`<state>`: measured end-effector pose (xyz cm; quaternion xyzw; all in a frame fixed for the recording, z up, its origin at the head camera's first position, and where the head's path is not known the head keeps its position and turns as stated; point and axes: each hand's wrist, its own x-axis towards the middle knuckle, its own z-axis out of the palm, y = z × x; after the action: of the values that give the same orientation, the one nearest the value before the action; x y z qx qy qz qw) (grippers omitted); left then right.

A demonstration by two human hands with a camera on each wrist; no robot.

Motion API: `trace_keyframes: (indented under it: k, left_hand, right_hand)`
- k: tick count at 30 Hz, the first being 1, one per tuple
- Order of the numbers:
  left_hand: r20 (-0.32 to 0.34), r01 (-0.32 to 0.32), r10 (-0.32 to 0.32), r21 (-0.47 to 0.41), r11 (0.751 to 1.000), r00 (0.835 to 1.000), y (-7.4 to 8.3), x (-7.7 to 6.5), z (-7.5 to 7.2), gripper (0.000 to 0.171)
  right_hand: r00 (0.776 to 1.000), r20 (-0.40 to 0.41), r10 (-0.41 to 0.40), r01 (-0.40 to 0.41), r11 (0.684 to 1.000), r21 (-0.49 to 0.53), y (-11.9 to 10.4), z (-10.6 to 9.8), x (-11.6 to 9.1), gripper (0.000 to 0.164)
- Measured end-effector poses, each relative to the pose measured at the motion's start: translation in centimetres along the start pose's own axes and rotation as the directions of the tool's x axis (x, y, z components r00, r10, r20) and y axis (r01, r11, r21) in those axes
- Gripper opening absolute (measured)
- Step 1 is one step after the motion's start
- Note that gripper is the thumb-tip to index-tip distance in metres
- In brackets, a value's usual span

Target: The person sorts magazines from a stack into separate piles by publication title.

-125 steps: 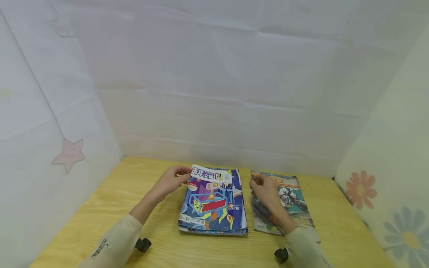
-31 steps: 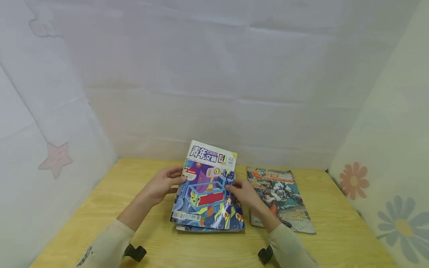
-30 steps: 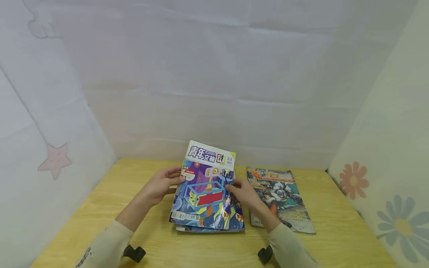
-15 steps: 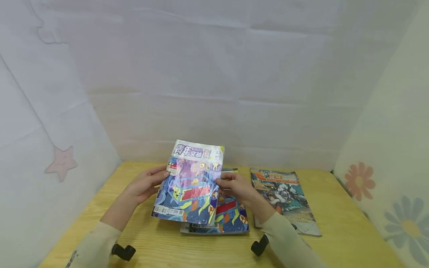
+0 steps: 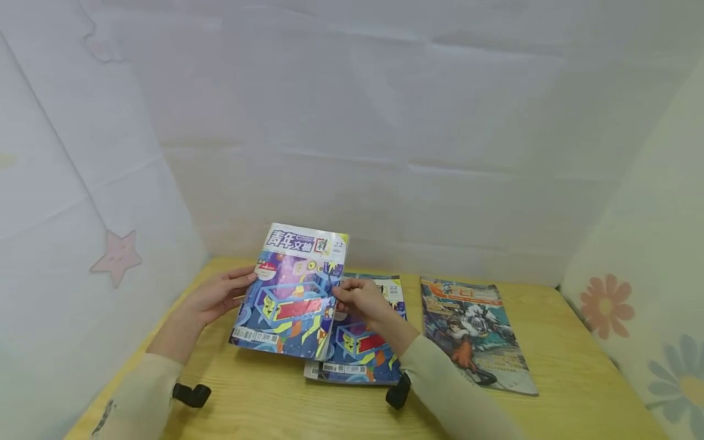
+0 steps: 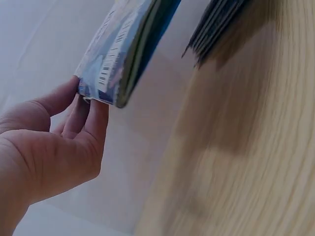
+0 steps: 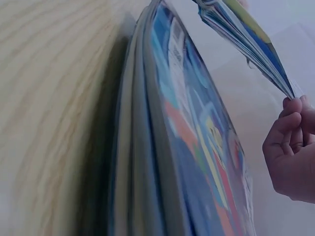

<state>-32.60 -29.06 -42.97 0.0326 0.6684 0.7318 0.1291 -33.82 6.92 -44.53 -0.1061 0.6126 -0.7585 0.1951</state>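
One held magazine (image 5: 290, 299) partly hides the stack (image 5: 367, 354) below.

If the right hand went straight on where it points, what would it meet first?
The raised 青年文摘 magazine, whose edge the right hand pinches; beyond that, depth is unclear.

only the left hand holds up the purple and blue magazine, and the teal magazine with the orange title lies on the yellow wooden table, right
Not only the left hand: the right hand grips the raised purple and blue paper magazine too, as the head view shows. The teal paper magazine with the orange title does lie on the yellow wooden table.
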Motion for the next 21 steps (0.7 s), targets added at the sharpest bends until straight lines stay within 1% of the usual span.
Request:
trace_keyframes:
  k: [3, 7, 10, 13, 15, 16, 18, 21]
  left_hand:
    - [-0.033, -0.014, 0.016, 0.087, 0.996, 0.999, -0.1, 0.1, -1.2, 0.064]
    - [-0.130, -0.014, 0.042, 0.213, 0.977, 0.991, -0.7, 0.3, -2.0, 0.062]
    - [-0.206, 0.006, 0.054, 0.278, 0.960, 0.977, -1.3, 0.3, -2.3, 0.058]
    - [-0.268, 0.043, 0.048, 0.323, 0.946, 0.962, -1.8, 0.2, -2.5, 0.054]
    - [-0.305, 0.072, 0.040, 0.347, 0.935, 0.951, -2.1, 0.1, -2.7, 0.052]
    - [-0.321, 0.088, 0.035, 0.360, 0.929, 0.946, -2.2, 0.0, -2.8, 0.052]
    - [-0.335, 0.109, 0.028, 0.384, 0.917, 0.942, -2.4, -0.2, -3.0, 0.050]
    - [-0.330, 0.129, 0.015, 0.411, 0.903, 0.944, -2.7, -0.5, -3.4, 0.049]
  right_hand:
    - [0.999, -0.042, -0.012, 0.010, 0.999, -0.034, 0.5, 1.5, 1.1, 0.017]
    - [0.995, -0.103, -0.005, -0.006, 0.994, -0.111, 1.1, 3.5, 2.3, 0.016]
    - [0.992, -0.126, -0.005, -0.012, 0.991, -0.134, 1.7, 4.7, 3.2, 0.016]
    - [0.991, -0.136, 0.005, -0.022, 0.991, -0.131, 2.2, 5.6, 4.2, 0.014]
    - [0.990, -0.137, 0.019, -0.039, 0.988, -0.150, 2.4, 6.2, 4.6, 0.013]
    - [0.990, -0.141, 0.025, -0.047, 0.987, -0.153, 2.4, 6.4, 4.8, 0.012]
    - [0.989, -0.142, 0.043, -0.065, 0.985, -0.159, 2.4, 6.9, 5.2, 0.011]
    - [0.989, -0.130, 0.069, -0.092, 0.979, -0.182, 2.4, 7.5, 5.5, 0.010]
